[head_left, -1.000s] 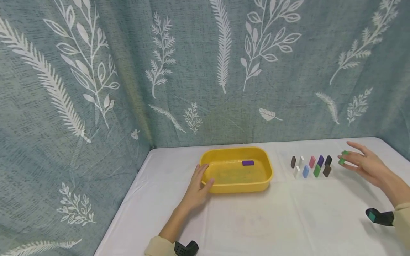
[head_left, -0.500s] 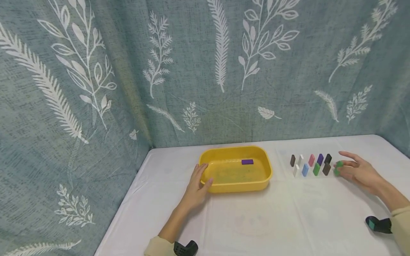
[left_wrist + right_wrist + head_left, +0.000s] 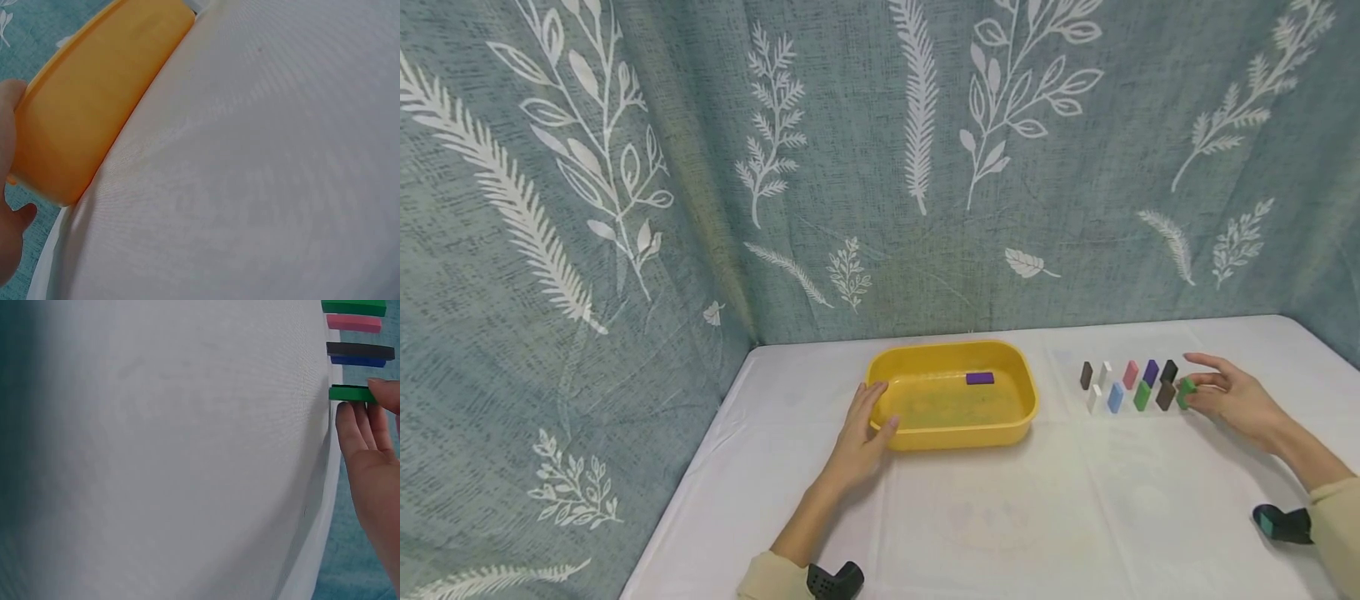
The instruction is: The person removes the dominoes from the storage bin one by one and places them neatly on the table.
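Note:
In the head view my right hand (image 3: 1236, 404) pinches a green domino (image 3: 1185, 393), which stands upright at the right end of the front row. The right wrist view shows my thumb and fingers at one end of this green domino (image 3: 350, 394). Just left of it stands a dark brown domino (image 3: 1166, 396). My left hand (image 3: 859, 437) rests at the left end of a shallow yellow bin (image 3: 955, 439), fingers on its rim and thumb spread apart. Seen from the left wrist, the fingers touch the bin's rim (image 3: 65, 47). A purple domino (image 3: 980, 379) lies flat inside the bin.
Two rows of upright dominoes stand right of the bin, among them a blue one (image 3: 1116, 397), a pink one (image 3: 1131, 375) and a black one (image 3: 1169, 372). A white cloth (image 3: 1000, 517) covers the table. A patterned curtain (image 3: 865, 167) hangs behind.
My right hand has moved left and down with the green domino, bringing it upright beside the brown one at the row's end. My left hand and the bin have stayed put.

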The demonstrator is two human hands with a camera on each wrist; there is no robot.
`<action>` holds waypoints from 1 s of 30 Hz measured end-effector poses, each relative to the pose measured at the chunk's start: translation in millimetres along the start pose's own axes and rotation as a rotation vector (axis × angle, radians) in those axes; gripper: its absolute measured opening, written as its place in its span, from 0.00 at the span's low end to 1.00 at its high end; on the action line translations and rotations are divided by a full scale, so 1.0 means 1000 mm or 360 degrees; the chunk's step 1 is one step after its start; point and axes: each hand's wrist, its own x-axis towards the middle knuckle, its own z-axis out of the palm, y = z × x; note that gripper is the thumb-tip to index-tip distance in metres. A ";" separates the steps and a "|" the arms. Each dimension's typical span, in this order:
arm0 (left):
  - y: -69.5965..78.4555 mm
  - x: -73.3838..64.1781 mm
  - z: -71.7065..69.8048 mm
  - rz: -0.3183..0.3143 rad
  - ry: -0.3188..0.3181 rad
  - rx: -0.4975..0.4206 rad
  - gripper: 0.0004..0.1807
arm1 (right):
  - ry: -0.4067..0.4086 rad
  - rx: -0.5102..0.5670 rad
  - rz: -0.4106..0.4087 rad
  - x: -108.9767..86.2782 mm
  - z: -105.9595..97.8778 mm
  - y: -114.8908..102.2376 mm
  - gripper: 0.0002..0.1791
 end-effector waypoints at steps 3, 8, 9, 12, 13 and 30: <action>-0.001 0.000 0.000 0.0009 0.0005 0.0008 0.30 | -0.0006 -0.0014 0.0021 0.000 0.000 0.000 0.41; -0.002 0.000 0.001 0.0014 0.0004 0.0012 0.30 | -0.0008 -0.0028 0.0030 0.000 -0.001 0.000 0.40; -0.002 0.000 0.001 0.0012 0.0002 0.0009 0.30 | -0.0005 -0.0035 0.0025 0.000 -0.001 0.001 0.40; -0.001 0.000 0.000 0.0006 -0.0003 0.0007 0.31 | 0.0002 -0.0044 0.0015 -0.001 0.000 0.001 0.40; 0.000 0.000 0.000 0.0005 -0.0004 0.0006 0.31 | -0.0001 -0.0046 0.0012 -0.001 0.000 0.001 0.40; -0.001 0.000 -0.001 -0.0012 -0.0010 0.0017 0.32 | 0.0119 0.0170 0.0055 -0.018 -0.011 0.018 0.38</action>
